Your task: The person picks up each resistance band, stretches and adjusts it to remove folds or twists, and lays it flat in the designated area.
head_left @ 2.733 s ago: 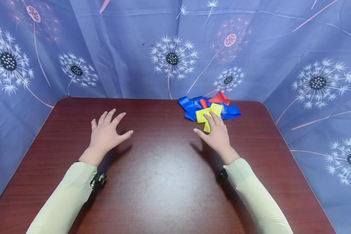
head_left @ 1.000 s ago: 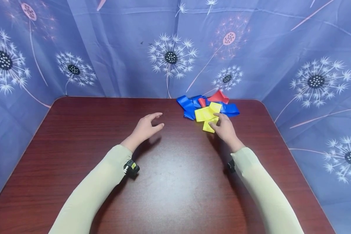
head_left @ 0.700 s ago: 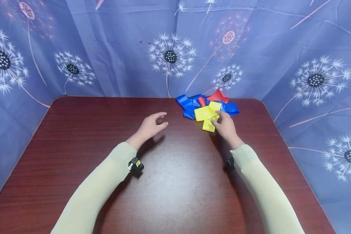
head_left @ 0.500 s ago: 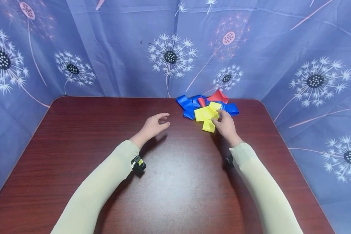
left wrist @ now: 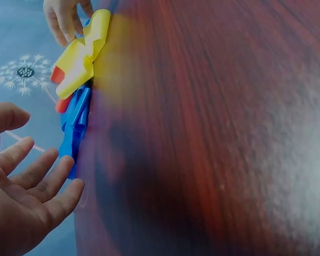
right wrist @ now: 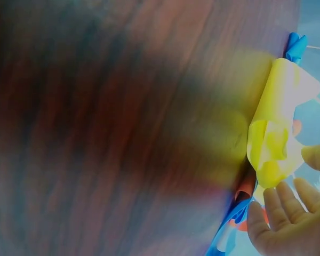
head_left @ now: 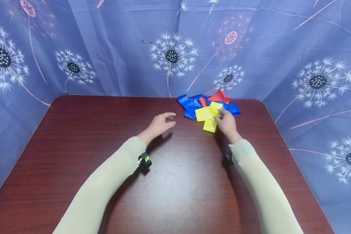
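A yellow flat, ribbon-like band point(head_left: 204, 113) lies loosely folded on top of a small pile at the table's far edge. Under and beside it are a blue band point(head_left: 188, 105) and a red band point(head_left: 219, 97). My right hand point(head_left: 226, 125) is at the right side of the yellow band, thumb and fingers apart around its edge. In the right wrist view the thumb point(right wrist: 316, 158) is close to the yellow folds; whether it touches cannot be told. My left hand point(head_left: 160, 124) hovers left of the pile, fingers loosely bent, holding nothing.
The dark red wooden table point(head_left: 169, 182) has rounded far corners. Blue curtains with dandelion prints point(head_left: 120, 48) stand directly behind and along both sides, close to the pile. Each wrist wears a small black camera point(head_left: 144, 160).
My left hand has come from the left side of the table rightward to near the pile, its fingers less spread. My right hand has shifted slightly right. The bands look unmoved.
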A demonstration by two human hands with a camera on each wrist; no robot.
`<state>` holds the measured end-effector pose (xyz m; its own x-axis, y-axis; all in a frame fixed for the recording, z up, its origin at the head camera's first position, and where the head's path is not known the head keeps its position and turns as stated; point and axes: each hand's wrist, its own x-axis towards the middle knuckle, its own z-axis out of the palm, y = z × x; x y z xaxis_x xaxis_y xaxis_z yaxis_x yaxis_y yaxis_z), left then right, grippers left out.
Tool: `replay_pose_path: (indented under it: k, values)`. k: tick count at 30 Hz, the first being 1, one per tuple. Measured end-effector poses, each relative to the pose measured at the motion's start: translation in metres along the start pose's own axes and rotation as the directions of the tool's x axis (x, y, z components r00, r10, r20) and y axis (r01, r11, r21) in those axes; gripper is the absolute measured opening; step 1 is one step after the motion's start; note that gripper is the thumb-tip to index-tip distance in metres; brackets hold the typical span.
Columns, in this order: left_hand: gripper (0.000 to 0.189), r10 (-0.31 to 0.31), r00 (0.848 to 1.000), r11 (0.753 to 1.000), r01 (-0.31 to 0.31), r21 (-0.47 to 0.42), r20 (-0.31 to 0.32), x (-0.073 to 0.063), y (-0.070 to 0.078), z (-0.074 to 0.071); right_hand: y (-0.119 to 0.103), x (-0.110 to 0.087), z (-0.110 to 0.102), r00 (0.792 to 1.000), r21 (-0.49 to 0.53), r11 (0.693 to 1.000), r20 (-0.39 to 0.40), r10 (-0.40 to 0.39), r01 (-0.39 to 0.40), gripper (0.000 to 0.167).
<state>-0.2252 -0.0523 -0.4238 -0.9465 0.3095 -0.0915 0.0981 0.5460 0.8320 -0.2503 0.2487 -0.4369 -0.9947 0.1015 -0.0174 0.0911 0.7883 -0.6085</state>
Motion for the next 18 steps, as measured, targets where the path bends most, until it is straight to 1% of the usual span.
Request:
replay_pose_path:
  k: [4,11,15,18]
  values:
    - [0.047,0.020,1.000,0.999,-0.021,0.035,0.021,0.004,0.001,0.006,-0.001,0.002,0.002,1.000,-0.003,1.000,-0.021,-0.001,0.000,0.045]
    - [0.046,0.047,0.998,0.990,-0.052,0.130,0.046,0.009,0.005,0.013,0.000,0.007,0.003,0.999,-0.079,0.997,-0.053,-0.009,0.005,0.036]
    - [0.047,0.075,0.994,0.982,-0.087,0.170,0.074,0.011,0.011,0.016,-0.001,0.007,0.002,0.996,-0.082,0.997,-0.092,0.000,-0.007,0.032]
    - [0.048,0.086,0.992,0.974,-0.103,0.201,0.088,0.012,0.015,0.016,-0.003,0.005,0.000,0.994,-0.068,0.998,-0.105,-0.014,0.007,0.032]
